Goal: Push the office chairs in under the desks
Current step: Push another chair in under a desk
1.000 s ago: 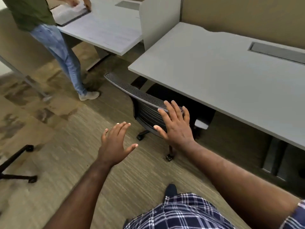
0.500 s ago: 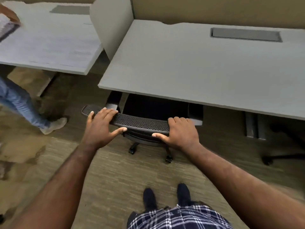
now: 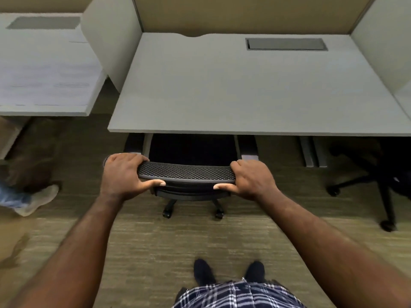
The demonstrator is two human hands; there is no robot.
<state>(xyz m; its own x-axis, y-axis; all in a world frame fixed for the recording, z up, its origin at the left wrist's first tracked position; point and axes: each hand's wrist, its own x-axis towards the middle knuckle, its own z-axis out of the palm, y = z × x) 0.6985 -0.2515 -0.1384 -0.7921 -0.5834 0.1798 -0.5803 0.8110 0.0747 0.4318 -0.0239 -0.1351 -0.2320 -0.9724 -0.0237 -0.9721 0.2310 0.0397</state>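
Head view: left grip (image 3: 123, 174) and right grip (image 3: 250, 177) curled over either end of the office chair (image 3: 186, 172) mesh backrest top, fingers over the far edge, thumbs beneath the near edge. Seat tucked under the grey table (image 3: 233, 92), backrest and casters just outside its front edge. Second chair (image 3: 375, 174) partly under at right.

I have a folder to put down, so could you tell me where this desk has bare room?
The grey desktop is bare from its front edge back to the dark rectangular cable hatch, between the white side dividers. The crowded part is below its front edge, where both hands grip the black mesh chair back.
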